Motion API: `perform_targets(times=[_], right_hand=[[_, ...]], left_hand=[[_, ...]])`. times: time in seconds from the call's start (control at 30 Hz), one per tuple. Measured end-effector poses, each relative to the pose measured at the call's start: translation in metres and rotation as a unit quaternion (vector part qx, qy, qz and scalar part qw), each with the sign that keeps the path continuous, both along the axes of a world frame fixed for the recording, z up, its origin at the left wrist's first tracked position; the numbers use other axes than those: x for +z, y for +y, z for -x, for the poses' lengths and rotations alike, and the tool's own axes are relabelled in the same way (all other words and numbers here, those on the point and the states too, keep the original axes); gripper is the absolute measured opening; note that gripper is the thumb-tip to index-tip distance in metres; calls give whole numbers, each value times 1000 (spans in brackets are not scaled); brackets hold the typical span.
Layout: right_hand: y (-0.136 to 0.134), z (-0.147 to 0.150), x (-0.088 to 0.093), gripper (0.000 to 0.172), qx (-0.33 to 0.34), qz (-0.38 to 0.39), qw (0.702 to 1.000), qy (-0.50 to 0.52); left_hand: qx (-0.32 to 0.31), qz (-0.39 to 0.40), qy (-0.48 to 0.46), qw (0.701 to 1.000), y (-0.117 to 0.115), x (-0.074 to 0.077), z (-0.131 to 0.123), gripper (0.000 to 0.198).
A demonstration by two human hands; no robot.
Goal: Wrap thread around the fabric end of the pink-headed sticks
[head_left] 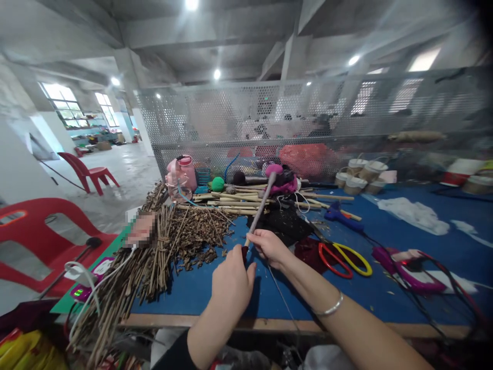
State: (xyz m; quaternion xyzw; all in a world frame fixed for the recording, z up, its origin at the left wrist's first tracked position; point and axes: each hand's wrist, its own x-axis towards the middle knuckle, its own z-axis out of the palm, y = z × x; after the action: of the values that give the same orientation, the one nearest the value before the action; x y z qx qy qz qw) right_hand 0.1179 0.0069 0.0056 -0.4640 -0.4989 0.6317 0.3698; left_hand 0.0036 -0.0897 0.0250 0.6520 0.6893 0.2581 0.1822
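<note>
A long stick (262,204), mostly wrapped in grey with a bare wooden-coloured lower part, slants up and away over the table. My left hand (232,280) is closed round its lower end, where something dark red shows beside the fingers. Just above, my right hand (270,246) pinches the stick with thumb and fingers. A thin strand (283,297) hangs from below my right hand toward the table's front edge. A pink ball-like shape (273,169) appears at the far tip; I cannot tell whether it is attached. Black cloth (283,222) lies beyond my right hand.
Scissors (348,259) with red and yellow handles and a blue glue gun (341,216) lie at right. Dried stalks (156,262) cover the table's left side. Several bare sticks (241,198) lie at the back, before a perforated metal screen (215,115). A red chair (50,239) stands left.
</note>
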Motion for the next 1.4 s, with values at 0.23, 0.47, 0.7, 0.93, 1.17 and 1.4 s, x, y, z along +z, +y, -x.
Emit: perform_targets(times=[0.23,0.47,0.7,0.93,1.17,1.4], right_hand=[[-5,2,9,31,18,-18,999,34],[-20,-10,19,36,33,-84,995,38],[-18,-22,16,36,46,-110,992,47],[-23,-20,16,31,45,-119,992,17],[-26,-11,10,30,54,-129,990,-12],[-23,-16,18,30,73,-118,990,-8]], left_hand=[[-19,-59,-175,983,-5,-1,11,43],[-53,205,-597,774,-2,-9,10,69],[-158,350,-693,610,0,-22,19,44],[-150,243,-564,775,-5,-7,5,27],[-86,121,-396,906,-6,-22,-6,24],[-98,313,-719,612,-12,-19,9,68]])
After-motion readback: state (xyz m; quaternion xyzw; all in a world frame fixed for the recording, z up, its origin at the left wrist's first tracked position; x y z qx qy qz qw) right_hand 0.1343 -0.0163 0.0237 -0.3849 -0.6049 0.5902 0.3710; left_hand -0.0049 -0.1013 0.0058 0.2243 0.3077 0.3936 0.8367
